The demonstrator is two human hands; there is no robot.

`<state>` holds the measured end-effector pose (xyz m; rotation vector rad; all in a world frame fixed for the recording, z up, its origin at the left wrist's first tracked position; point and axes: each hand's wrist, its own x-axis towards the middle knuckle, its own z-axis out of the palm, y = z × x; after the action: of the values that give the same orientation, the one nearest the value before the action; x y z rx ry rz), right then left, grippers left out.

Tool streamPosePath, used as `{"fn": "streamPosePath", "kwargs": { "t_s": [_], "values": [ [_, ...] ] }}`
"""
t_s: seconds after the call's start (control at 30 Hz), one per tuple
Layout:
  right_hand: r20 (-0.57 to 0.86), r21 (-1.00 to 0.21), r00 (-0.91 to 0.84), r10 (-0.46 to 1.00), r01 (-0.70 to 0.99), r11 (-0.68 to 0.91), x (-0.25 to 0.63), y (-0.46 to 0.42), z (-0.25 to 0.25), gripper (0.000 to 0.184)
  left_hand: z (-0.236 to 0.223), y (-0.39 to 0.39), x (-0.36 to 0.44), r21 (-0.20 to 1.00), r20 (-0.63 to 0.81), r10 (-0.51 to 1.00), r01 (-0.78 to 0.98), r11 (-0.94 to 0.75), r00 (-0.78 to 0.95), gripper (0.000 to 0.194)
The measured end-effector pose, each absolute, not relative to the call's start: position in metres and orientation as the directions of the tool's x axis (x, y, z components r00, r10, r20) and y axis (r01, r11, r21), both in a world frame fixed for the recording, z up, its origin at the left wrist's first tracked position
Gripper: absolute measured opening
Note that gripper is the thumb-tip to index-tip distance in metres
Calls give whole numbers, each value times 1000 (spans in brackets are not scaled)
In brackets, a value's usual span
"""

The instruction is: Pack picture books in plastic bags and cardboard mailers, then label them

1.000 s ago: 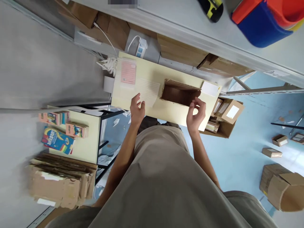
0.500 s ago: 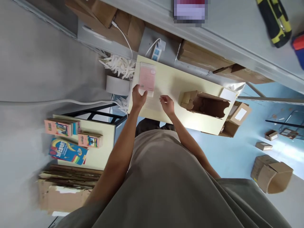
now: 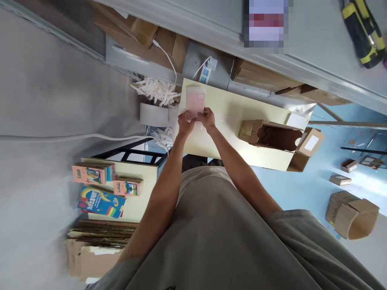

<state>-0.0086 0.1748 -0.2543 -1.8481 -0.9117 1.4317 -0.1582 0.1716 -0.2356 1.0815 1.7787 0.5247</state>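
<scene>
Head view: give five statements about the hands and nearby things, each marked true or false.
1. The left hand touches the pink booklet. True.
2. The open cardboard box stands left of the booklet. False: it stands to the right.
3. The right hand is inside that box. False: it touches the booklet.
4. White strips lie beyond the left end of the table. True.
5. The utility knife lies on the grey shelf. True.

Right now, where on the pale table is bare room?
Table between pink booklet and open cardboard box, toward the far edge; a near strip before that box. Crowded: left end, left hand and right hand on the booklet; right end, box, white paper.
</scene>
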Motion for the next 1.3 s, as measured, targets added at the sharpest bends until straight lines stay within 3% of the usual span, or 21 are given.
{"fn": "streamPosePath", "kwargs": {
  "t_s": [0.13, 0.27, 0.43, 0.57, 0.7, 0.93, 1.07, 1.17, 1.3],
  "values": [
    [-520, -806, 192, 833, 212, -552, -23, 169, -212, 30, -222, 177, -168, 764, -547, 822, 307, 568, -160, 39],
    [-412, -904, 88, 907, 82, -419, 0, 142, -157, 41, -190, 186, -176, 804, -564, 801, 87, 588, -200, 42],
    [-260, -952, 55, 964, -182, -246, 68, 84, -78, 59, -120, 180, -143, 767, -591, 788, -182, 616, 175, 53],
    [-276, -950, 174, 945, -198, -241, 126, 39, -38, 57, -69, 160, -92, 813, -513, 766, -66, 578, 388, 53],
    [-271, -957, 299, 915, -188, -222, 171, 12, -29, 57, -33, 143, -38, 898, -417, 742, 115, 424, 525, 60],
    [-225, -974, 269, 936, -91, -207, 255, -5, -36, 65, 5, 123, 42, 962, -265, 827, 197, 189, 496, 61],
    [-288, -947, 308, 907, 49, -317, 320, -16, -58, 82, 14, 124, 73, 964, -164, 856, 263, 33, 491, 48],
    [-325, -918, 338, 883, 111, -380, 356, -27, -74, 91, 12, 129, 93, 937, -131, 844, 343, -67, 521, 35],
    [-323, -920, 329, 888, 113, -376, 371, -35, -82, 88, -1, 129, 113, 845, -175, 817, 510, -161, 549, 28]
  ]
}}
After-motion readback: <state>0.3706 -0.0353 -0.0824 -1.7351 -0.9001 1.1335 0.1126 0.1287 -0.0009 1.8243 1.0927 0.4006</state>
